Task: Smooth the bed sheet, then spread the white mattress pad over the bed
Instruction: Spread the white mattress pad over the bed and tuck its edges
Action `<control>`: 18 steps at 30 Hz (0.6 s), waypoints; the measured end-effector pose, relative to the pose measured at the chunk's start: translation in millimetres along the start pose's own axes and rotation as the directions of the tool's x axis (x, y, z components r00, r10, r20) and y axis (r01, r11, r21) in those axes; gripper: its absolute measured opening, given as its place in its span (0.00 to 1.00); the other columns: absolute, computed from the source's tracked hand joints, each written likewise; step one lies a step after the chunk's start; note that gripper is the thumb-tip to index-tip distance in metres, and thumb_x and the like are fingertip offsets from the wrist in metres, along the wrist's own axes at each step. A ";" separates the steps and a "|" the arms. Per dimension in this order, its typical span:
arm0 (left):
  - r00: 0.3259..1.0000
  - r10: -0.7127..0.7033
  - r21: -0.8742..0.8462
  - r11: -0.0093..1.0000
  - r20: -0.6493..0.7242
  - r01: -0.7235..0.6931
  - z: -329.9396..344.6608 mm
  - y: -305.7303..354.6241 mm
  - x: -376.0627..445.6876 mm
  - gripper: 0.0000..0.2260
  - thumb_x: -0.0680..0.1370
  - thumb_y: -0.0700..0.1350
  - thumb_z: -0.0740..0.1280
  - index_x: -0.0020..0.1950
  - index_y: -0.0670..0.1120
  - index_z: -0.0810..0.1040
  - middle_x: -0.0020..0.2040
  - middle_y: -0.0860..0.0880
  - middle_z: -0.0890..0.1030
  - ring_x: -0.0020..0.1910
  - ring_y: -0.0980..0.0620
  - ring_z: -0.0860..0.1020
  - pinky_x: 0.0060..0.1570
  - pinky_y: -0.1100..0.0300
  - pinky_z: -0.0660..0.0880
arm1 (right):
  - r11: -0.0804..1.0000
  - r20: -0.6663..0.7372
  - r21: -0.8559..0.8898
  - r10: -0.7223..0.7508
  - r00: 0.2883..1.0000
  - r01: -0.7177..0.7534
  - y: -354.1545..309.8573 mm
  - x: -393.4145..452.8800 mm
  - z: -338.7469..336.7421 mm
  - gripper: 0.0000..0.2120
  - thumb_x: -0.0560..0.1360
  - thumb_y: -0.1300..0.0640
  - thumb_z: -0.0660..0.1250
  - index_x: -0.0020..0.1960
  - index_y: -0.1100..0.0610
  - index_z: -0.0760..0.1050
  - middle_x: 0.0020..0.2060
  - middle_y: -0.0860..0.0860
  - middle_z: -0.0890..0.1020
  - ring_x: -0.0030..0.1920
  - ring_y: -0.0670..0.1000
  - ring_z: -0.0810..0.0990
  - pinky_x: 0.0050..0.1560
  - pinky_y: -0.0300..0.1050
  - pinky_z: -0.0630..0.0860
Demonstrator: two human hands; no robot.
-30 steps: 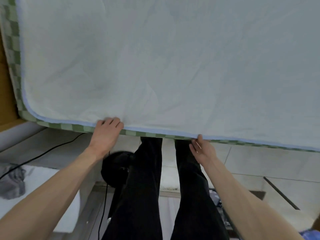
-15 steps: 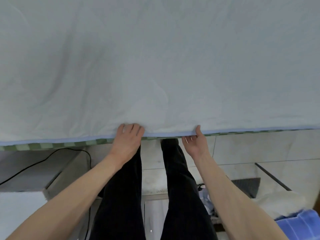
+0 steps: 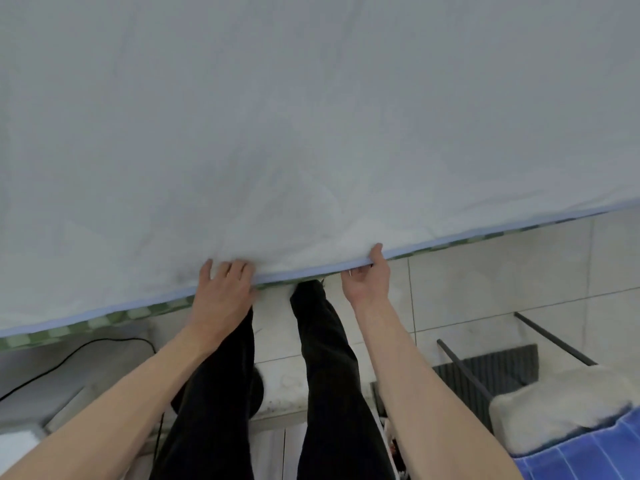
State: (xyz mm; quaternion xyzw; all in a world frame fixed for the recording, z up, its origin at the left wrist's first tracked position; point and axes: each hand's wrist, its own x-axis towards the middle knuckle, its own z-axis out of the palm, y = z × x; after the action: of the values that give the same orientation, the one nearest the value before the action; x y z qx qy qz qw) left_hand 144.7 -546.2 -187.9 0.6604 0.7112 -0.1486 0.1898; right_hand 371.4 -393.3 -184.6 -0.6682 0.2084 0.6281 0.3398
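A: Step in hand?
B: Spreading; the white mattress pad (image 3: 311, 116) covers the bed, its blue-trimmed near edge over the green checked bed sheet (image 3: 104, 320); the next move likely calls for an even pull toward the body to flatten the creases between the hands.
A: Hand pose, left to right?
B: Left hand (image 3: 223, 292) lies palm-down on the edge, fingers slightly spread; right hand (image 3: 365, 280) is palm-up, thumb above and fingers beneath, pinching the trim.
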 end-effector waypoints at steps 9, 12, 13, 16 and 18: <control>0.987 0.132 0.213 0.965 0.093 -0.149 -21.2 74.3 42.7 0.13 0.74 0.34 0.59 0.55 0.40 0.78 0.49 0.42 0.81 0.44 0.40 0.79 0.62 0.32 0.70 | 0.994 0.116 -0.104 0.059 0.991 -0.046 -56.0 21.2 -45.7 0.08 0.83 0.57 0.65 0.60 0.58 0.77 0.52 0.55 0.82 0.53 0.55 0.81 0.57 0.50 0.79; 0.983 0.165 0.205 0.963 0.074 -0.177 -21.5 72.6 46.9 0.11 0.71 0.31 0.64 0.50 0.40 0.79 0.44 0.42 0.81 0.39 0.40 0.80 0.57 0.32 0.72 | 0.999 0.143 -0.039 -0.003 0.990 0.009 -104.6 30.6 -40.4 0.14 0.80 0.49 0.69 0.61 0.57 0.78 0.51 0.54 0.83 0.54 0.57 0.82 0.55 0.54 0.82; 0.983 0.164 0.190 0.966 0.077 -0.176 -20.2 73.6 50.2 0.11 0.68 0.30 0.68 0.48 0.40 0.79 0.43 0.42 0.81 0.38 0.40 0.80 0.56 0.32 0.72 | 0.999 0.127 -0.019 -0.036 0.991 0.038 -121.4 34.5 -39.9 0.16 0.80 0.49 0.69 0.62 0.57 0.77 0.52 0.54 0.83 0.55 0.57 0.82 0.59 0.56 0.81; 0.991 0.118 0.154 0.980 0.068 -0.127 -17.6 79.2 55.3 0.15 0.63 0.28 0.73 0.46 0.40 0.77 0.40 0.42 0.79 0.36 0.40 0.78 0.55 0.31 0.70 | 0.995 0.033 -0.046 -0.084 0.996 0.085 -150.4 45.0 -48.1 0.10 0.82 0.55 0.67 0.60 0.57 0.77 0.52 0.55 0.81 0.55 0.56 0.81 0.61 0.54 0.79; 0.996 0.066 0.134 0.988 0.063 -0.074 -14.7 85.4 55.0 0.14 0.64 0.29 0.72 0.46 0.40 0.77 0.41 0.41 0.78 0.38 0.40 0.78 0.55 0.31 0.70 | 0.990 -0.023 -0.131 -0.055 0.998 0.051 -152.3 45.0 -53.8 0.06 0.83 0.57 0.65 0.58 0.56 0.76 0.52 0.55 0.80 0.53 0.54 0.81 0.59 0.51 0.79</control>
State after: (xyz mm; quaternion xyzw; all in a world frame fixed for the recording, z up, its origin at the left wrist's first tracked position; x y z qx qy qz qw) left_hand 225.6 -483.6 -197.3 0.6916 0.6700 -0.2092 0.1703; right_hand 522.0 -321.3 -200.6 -0.7028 0.1535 0.6221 0.3091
